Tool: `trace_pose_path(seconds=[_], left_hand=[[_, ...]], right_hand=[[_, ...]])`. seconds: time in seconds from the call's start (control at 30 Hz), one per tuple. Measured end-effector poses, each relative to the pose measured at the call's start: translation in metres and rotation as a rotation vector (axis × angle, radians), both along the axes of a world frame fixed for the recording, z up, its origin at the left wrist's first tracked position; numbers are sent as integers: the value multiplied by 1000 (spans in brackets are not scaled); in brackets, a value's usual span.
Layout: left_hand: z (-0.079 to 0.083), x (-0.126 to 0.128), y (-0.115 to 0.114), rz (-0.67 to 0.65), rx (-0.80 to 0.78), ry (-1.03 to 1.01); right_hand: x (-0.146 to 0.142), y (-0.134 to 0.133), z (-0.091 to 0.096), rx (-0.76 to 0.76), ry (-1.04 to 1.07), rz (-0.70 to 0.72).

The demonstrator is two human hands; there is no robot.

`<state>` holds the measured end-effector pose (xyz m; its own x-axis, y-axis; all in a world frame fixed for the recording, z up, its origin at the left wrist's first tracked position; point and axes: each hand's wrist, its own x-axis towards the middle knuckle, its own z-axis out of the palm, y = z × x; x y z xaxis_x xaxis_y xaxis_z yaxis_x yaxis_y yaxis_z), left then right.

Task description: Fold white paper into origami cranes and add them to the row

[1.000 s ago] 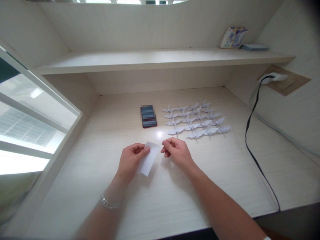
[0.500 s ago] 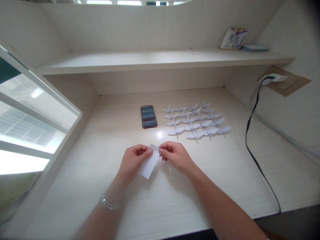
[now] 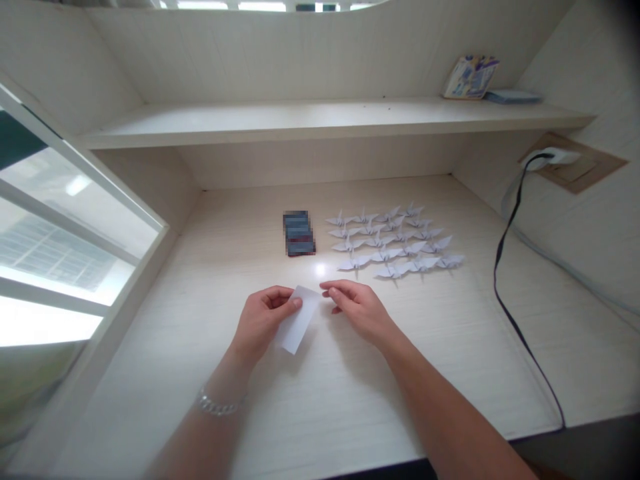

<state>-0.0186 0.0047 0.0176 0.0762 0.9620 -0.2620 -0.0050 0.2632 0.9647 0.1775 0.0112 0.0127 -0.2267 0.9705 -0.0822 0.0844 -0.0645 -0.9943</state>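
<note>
A folded white sheet of paper (image 3: pixel 299 327) is pinched between the thumb and fingers of my left hand (image 3: pixel 265 319), held at a slant above the desk. Just off the paper's upper right corner is my right hand (image 3: pixel 357 308), its fingers apart and holding nothing. Beyond my hands, several white paper cranes (image 3: pixel 385 255) stand in rows on the desk. To their left lies a dark, pixelated rectangular object (image 3: pixel 299 233) that I cannot make out.
The pale wooden desk (image 3: pixel 200 280) meets a shelf (image 3: pixel 300 127) at the back, which bears a small printed packet (image 3: pixel 470 77). A black cable (image 3: pixel 497 267) runs from the wall socket (image 3: pixel 577 167) down to the desk's right front edge. A window (image 3: pixel 65 227) borders the left side.
My right hand has let go of the paper's right edge and opened slightly away from it. My left hand still holds the paper, tilted a little differently.
</note>
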Motion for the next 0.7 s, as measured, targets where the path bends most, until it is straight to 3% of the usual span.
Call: trace_pose_path(seconds=[0.17,0.47,0.7], left_hand=[[-1,5,-2,-68,-6,9],[5,8,-4,-108,-11,27],[1,5,-5,-42,-12,-6]], right_hand=[[-6,-2,-1,-62,68,78],[-6,-1,1,-112,107,80],[-4,-1,1,-197,304,113]])
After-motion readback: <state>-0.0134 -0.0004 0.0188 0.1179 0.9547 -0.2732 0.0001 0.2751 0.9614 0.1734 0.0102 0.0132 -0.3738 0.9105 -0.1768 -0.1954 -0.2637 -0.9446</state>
